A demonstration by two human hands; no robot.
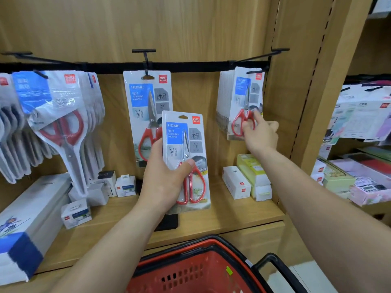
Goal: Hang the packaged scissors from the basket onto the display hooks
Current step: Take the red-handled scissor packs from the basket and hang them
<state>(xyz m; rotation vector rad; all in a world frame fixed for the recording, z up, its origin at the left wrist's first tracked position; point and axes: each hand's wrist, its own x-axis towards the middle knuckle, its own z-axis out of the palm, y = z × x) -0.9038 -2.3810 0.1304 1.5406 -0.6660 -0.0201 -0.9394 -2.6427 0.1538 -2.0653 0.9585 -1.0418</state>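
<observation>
My left hand (164, 178) grips a packaged pair of red-handled scissors (186, 149) upright, thumb across its front, in front of the shelf. Behind it another scissors pack (146, 102) hangs alone on the middle hook (146, 60). My right hand (261, 132) pinches the lower part of the front pack (246, 98) in a stack hanging on the right hook (254, 71). The red basket (203, 269) stands below, at the bottom edge of the view.
On the left hooks hang several larger red-handled scissors packs (61, 115). Small white boxes (237, 182) and a long blue-and-white box (27, 225) stand on the wooden shelf (232, 214). A second shelving bay with stationery (359, 119) lies to the right.
</observation>
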